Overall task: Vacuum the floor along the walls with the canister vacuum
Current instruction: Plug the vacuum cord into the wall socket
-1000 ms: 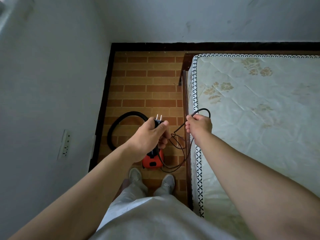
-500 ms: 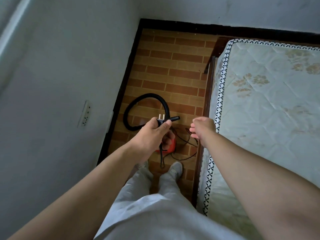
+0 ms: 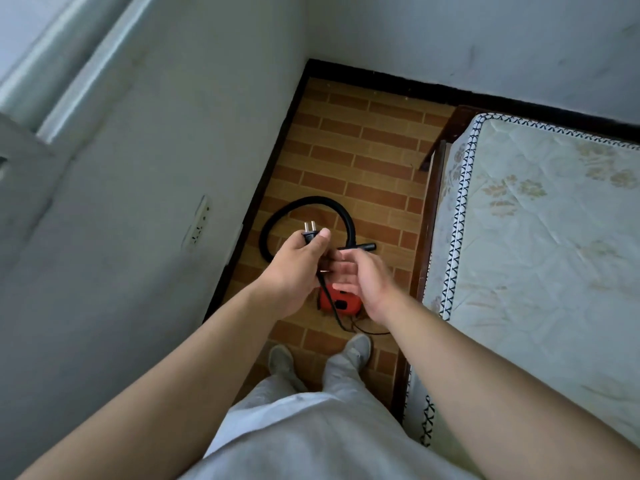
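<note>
Narrow floor strip between wall (image 3: 145, 258) and mattress (image 3: 540, 244).
Your left hand (image 3: 298, 268) grips the plug (image 3: 309, 233); your right hand (image 3: 360, 275) seems open above the red vacuum (image 3: 341, 301).

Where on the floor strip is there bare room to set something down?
Free: brick floor between hose loop and far baseboard, bordered by left wall and bed frame. Crowded: around the red vacuum, its cord and the shoes.

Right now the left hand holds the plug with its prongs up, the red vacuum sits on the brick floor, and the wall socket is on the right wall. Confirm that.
Not quite. The head view shows the wall socket on the left wall. The rest holds: the left hand holds the plug prongs up, and the red vacuum sits on the brick floor.
</note>
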